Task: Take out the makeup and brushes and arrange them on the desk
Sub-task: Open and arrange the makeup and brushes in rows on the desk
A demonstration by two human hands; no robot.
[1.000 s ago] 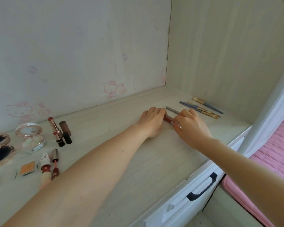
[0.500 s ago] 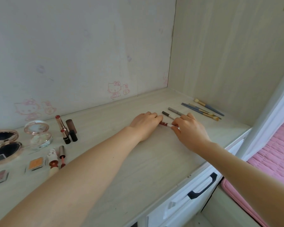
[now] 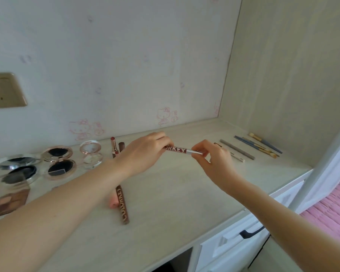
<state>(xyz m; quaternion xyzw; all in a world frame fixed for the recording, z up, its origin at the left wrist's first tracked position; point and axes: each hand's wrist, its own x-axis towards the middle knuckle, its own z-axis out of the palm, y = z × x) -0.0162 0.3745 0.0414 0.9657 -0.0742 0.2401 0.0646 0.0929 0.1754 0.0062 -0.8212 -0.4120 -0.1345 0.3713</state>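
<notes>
Both hands hold a thin red and silver makeup pen (image 3: 182, 150) lifted above the desk (image 3: 175, 193). My left hand (image 3: 145, 152) grips its red end and my right hand (image 3: 210, 156) pinches its silver end. Behind the right hand lie a white pen (image 3: 236, 156) and a grey pencil (image 3: 237, 149). Blue-handled brushes (image 3: 260, 145) lie near the right wall. A brown lettered pencil (image 3: 122, 203) lies under my left forearm. Lipsticks (image 3: 114, 146) and round compacts (image 3: 60, 162) sit at the left, partly hidden by the arm.
A clear round case (image 3: 90, 154), a silver compact (image 3: 16, 167) and a brown eyeshadow palette (image 3: 8, 203) fill the left of the desk. White drawers with a black handle (image 3: 251, 232) are below the front edge. A pink bed (image 3: 330, 209) is at the right.
The red pen was lying on the desk under both hands; now it is lifted and held between them. The view has swung left, showing more compacts and a wall socket.
</notes>
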